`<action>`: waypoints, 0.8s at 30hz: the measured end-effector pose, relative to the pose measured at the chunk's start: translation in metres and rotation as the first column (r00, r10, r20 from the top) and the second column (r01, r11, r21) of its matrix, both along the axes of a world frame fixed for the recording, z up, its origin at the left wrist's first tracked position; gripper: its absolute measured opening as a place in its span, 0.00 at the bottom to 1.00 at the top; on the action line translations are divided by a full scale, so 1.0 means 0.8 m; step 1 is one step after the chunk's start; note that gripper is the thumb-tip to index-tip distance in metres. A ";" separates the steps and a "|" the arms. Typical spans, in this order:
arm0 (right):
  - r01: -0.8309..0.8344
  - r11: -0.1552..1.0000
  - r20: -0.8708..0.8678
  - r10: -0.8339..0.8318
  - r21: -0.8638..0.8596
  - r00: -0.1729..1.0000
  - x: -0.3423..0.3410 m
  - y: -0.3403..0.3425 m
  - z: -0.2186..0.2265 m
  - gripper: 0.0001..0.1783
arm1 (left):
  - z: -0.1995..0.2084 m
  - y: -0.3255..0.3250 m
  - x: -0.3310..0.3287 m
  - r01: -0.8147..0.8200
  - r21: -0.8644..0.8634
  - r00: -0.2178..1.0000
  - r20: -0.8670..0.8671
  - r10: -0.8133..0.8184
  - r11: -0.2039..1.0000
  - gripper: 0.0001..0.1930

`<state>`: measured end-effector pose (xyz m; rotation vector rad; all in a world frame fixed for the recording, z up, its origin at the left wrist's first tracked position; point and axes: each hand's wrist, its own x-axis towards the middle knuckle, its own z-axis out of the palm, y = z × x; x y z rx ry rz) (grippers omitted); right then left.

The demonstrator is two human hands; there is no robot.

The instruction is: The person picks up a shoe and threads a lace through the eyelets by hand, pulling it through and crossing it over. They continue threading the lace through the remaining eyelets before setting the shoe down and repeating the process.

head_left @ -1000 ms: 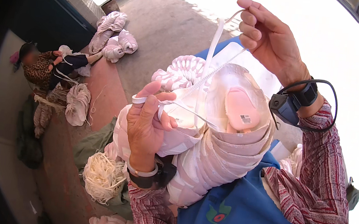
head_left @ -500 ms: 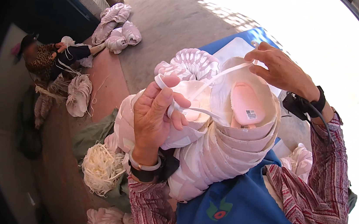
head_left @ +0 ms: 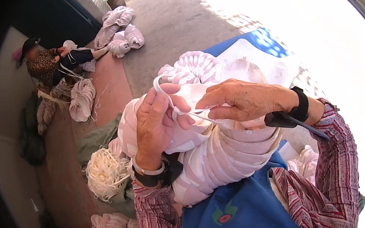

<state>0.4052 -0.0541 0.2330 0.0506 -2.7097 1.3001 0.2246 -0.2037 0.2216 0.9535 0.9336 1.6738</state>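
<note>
A white shoelace (head_left: 157, 83) loops over the fingers of my left hand (head_left: 155, 122), which is closed on it, with a small crossing or knot by the fingertips. My right hand (head_left: 248, 101) pinches the lace just to the right, thumb and fingers together. Below both hands, a curved stack of nested pale pink shoe uppers (head_left: 232, 152) rests on my lap over a blue apron (head_left: 243, 209). The right hand covers most of the opening of the top upper. Another ring-shaped bundle of uppers (head_left: 198, 66) lies just beyond.
A tangle of cream laces (head_left: 107, 173) sits on green cloth (head_left: 95, 142) at my left. More bundled uppers (head_left: 113, 227) lie at the lower left, with others (head_left: 120, 29) at the far left. A seated person (head_left: 47, 64) works among bundles. A blue sheet (head_left: 261, 42) is ahead.
My right hand has come down and left from the far right, bringing its end of the lace close to my left hand. The left hand stays nearly in place.
</note>
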 end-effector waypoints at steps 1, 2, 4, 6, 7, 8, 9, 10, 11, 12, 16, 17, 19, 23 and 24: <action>-0.004 1.000 0.004 0.004 0.001 1.000 0.001 0.003 0.001 0.16 | 0.001 0.001 0.002 -0.030 -0.012 0.999 0.040 0.030 0.999 0.16; 0.061 0.997 -0.031 -0.062 -0.038 0.998 0.006 0.006 0.005 0.15 | 0.000 0.003 0.002 -0.032 -0.010 0.998 0.044 0.032 0.999 0.16; 0.201 0.977 0.027 -0.200 -0.065 0.979 0.019 0.004 0.025 0.14 | 0.000 0.005 -0.001 -0.006 0.044 0.994 0.108 0.001 0.999 0.16; 0.120 0.988 0.076 -0.112 -0.096 0.991 0.037 -0.002 0.028 0.14 | -0.011 0.001 -0.013 0.008 0.072 0.988 0.156 -0.019 0.997 0.16; 0.055 0.988 0.135 -0.036 -0.143 0.990 0.047 0.001 0.028 0.14 | -0.015 0.001 -0.013 0.036 0.087 0.976 0.211 -0.053 0.996 0.15; 0.046 0.990 0.133 -0.029 -0.131 0.991 0.051 0.009 0.028 0.14 | -0.012 0.003 -0.010 -0.003 0.033 0.978 0.207 -0.003 0.999 0.15; 0.089 0.986 0.111 -0.073 -0.141 0.991 0.058 0.009 0.025 0.14 | -0.013 0.004 -0.008 0.003 0.035 0.977 0.211 -0.010 0.999 0.15; 0.131 0.980 0.090 -0.118 -0.153 0.989 0.062 0.008 0.024 0.14 | -0.015 0.007 -0.006 0.028 0.036 0.986 0.166 -0.033 0.999 0.15; 0.174 0.971 0.096 -0.160 -0.163 0.983 0.066 0.013 0.031 0.14 | -0.016 0.009 -0.005 0.052 0.034 0.991 0.120 -0.056 0.998 0.15; 0.163 0.971 0.131 -0.141 -0.173 0.981 0.065 0.019 0.044 0.14 | -0.020 0.008 -0.008 0.051 0.026 0.991 0.120 -0.054 0.998 0.15; 0.077 0.986 0.147 -0.055 -0.150 0.988 0.069 0.020 0.054 0.14 | -0.019 0.007 -0.011 -0.043 -0.013 0.976 0.212 0.045 0.999 0.14; 0.028 0.992 0.202 -0.003 -0.120 0.979 0.071 0.018 0.054 0.14 | -0.018 0.007 -0.012 -0.064 -0.013 0.975 0.214 0.065 0.998 0.14; -0.001 0.994 0.214 0.024 -0.106 0.977 0.074 0.016 0.054 0.14 | -0.017 0.009 -0.011 -0.082 -0.025 0.974 0.210 0.085 0.996 0.14; -0.003 0.996 0.213 0.021 -0.085 0.977 0.079 0.019 0.063 0.14 | -0.012 0.012 -0.005 -0.141 -0.005 0.984 0.105 0.141 0.990 0.14; 0.000 0.998 0.166 0.010 -0.060 0.986 0.079 0.021 0.063 0.14 | -0.011 0.012 -0.003 -0.158 0.004 0.985 0.066 0.158 0.987 0.14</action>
